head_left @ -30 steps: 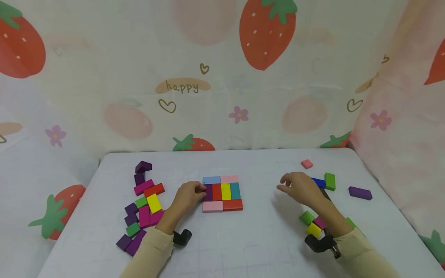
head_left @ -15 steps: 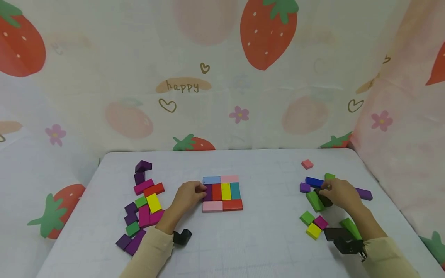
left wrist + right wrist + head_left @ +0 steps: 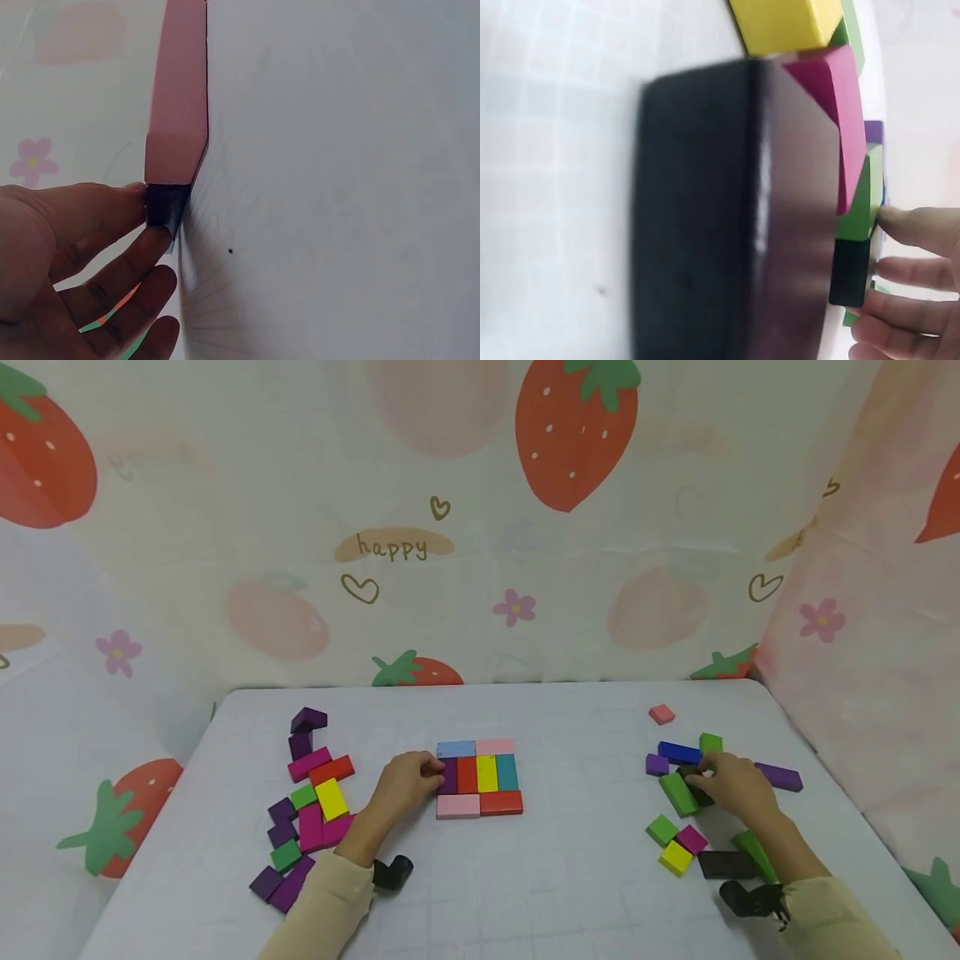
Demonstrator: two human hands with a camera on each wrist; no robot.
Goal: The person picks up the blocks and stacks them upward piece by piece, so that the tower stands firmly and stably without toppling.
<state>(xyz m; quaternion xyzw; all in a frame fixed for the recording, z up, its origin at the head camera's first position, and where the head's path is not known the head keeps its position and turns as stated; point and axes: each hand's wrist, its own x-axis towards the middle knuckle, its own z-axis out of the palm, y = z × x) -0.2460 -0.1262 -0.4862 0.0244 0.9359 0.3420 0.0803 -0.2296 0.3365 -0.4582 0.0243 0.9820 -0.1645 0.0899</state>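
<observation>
Near the table's middle, several colored blocks lie together in a flat rectangle. My left hand (image 3: 408,782) pinches the dark purple block (image 3: 448,776) at its left edge. In the left wrist view, thumb and forefinger hold that purple block (image 3: 167,204) beside a pink block (image 3: 178,112). Beside the purple one are red (image 3: 467,774), yellow (image 3: 487,773) and teal (image 3: 507,772) blocks. Over on the right, my right hand (image 3: 738,787) has its fingertips on a black block (image 3: 701,792), partly covered by the hand. That black block (image 3: 850,271) touches a green block (image 3: 861,199).
Loose purple, magenta, red, yellow and green blocks (image 3: 330,799) are strewn at the left. Around the right hand lie a blue block (image 3: 679,752), a long purple block (image 3: 778,777), a yellow block (image 3: 676,859) and another black block (image 3: 727,865). A patterned cloth (image 3: 570,610) hangs behind the table.
My right hand has moved right from the space beside the assembled blocks to the right-hand pile, where its fingers have come onto the black block. My left hand has stayed in place.
</observation>
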